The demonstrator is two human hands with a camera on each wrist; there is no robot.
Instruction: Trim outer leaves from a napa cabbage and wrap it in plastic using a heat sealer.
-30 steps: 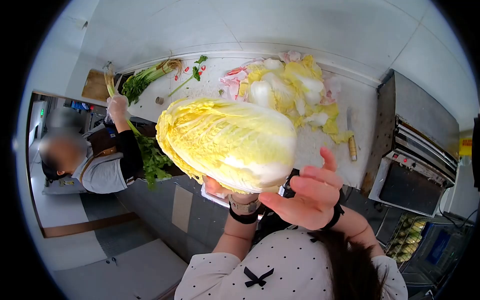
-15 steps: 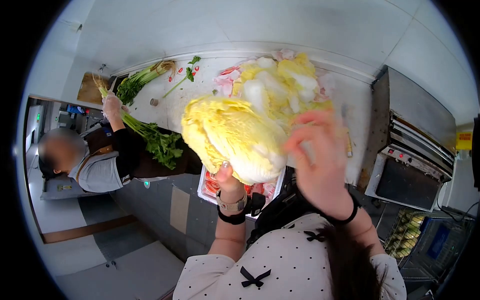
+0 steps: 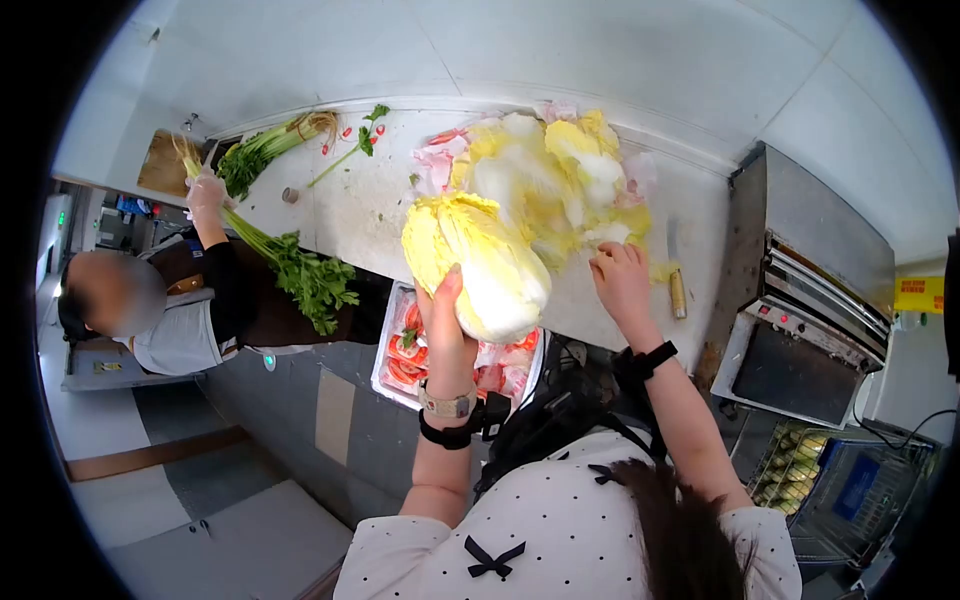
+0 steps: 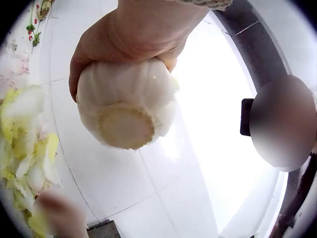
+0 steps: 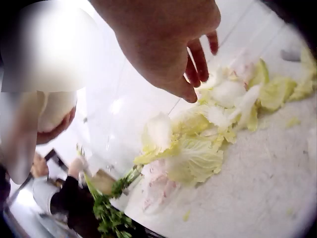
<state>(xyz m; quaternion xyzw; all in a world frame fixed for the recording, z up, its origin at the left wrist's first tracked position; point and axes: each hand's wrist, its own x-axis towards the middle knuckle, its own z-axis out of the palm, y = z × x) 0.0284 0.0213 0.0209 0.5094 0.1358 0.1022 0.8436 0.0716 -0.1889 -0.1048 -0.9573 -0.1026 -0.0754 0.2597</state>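
Cabbage (image 3: 492, 272) is gripped by the left hand (image 3: 442, 316), fingers spread round it — loose leaves (image 3: 592, 160) are piled at one o'clock, the right hand (image 3: 623, 286) held at three, fingers apart, slightly bent.

A pale tabletop (image 3: 350, 215) is carrying a leaf pile (image 3: 590, 165) of yellow and white cabbage leaves. Pink wrapping (image 3: 436, 165) is showing at the pile's edges. Right of the pile, a knife (image 3: 678, 292) is lying with its handle toward the near edge. Left of the pile, a green stalk (image 3: 348, 158) is lying near small red pieces (image 3: 379, 130); farther left, a small cylinder (image 3: 290, 195) and a leafy bundle (image 3: 262, 157) are resting.
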